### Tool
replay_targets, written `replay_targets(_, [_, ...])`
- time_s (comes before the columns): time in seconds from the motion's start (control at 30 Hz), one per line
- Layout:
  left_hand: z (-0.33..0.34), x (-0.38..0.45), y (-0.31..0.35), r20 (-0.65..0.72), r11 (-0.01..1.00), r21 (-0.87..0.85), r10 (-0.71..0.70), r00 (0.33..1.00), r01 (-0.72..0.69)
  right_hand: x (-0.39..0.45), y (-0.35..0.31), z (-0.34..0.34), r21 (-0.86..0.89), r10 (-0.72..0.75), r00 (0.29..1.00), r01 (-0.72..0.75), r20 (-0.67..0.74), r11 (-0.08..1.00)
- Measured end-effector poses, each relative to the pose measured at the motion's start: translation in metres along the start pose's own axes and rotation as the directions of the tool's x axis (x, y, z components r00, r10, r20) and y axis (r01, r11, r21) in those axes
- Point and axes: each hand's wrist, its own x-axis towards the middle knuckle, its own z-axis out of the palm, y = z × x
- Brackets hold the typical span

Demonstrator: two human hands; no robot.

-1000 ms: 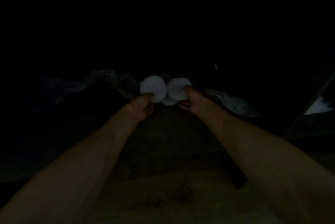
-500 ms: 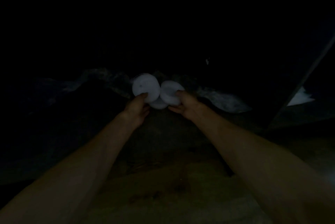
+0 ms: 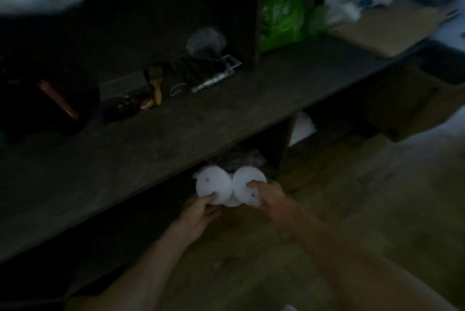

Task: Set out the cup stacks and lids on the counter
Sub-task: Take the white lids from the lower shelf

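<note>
1. Left hand (image 3: 198, 215) closed on one white stack (image 3: 214, 186), thumb over the round end face, fingers wrapped underneath; probably gripped at the end because the rest of the stack runs away from the camera and cannot be seen.
2. Right hand (image 3: 270, 201) closed the same way on a second white stack (image 3: 247, 185), thumb pressed onto its end face.
3. Two stacks touching side by side, with a third white round piece (image 3: 231, 202) wedged just below and between them; likely squeezed together so all three travel as one bundle. Which hand bears the third piece: cannot tell.
4. Cups or lids: too blurred and dim to say.
5. Bundle held just in front of the open space beneath the counter (image 3: 226, 119), below its front edge, not yet on top.
6. Crumpled plastic (image 3: 241, 157) lying in that space right behind the stacks.
7. Counter top bare near its front edge, with a brush (image 3: 156, 87) and other small clutter further back and a green bag (image 3: 284, 14) behind; front strip the likeliest landing spot.
8. Risk: loose middle piece slipping out during the lift.
</note>
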Motion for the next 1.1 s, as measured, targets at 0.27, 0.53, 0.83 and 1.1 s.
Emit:
replay_targets(0.27, [0.147, -0.167, 0.067, 0.143, 0.98, 0.183, -0.101, 0.985, 0.074, -0.198, -0.085, -0.128, 0.149, -0.008, 0.995, 0.022, -0.095, 0.989])
replay_targets(0.53, [0.312, -0.222, 0.164, 0.251, 0.924, 0.333, 0.108, 0.962, -0.19, -0.265, -0.223, -0.233, 0.329, -0.159, 0.979, 0.193, -0.128, 0.924])
replay_targets(0.83, [0.46, -0.223, 0.265, 0.204, 0.851, 0.299, 0.386, 0.9, -0.432, -0.266, -0.387, -0.311, 0.249, -0.362, 0.926, 0.377, -0.104, 0.892])
replay_targets(1.1, [0.55, -0.151, 0.353, 0.148, 0.86, 0.227, 0.433, 0.889, -0.456, -0.19, -0.529, -0.343, 0.191, -0.41, 0.899, 0.434, -0.156, 0.88])
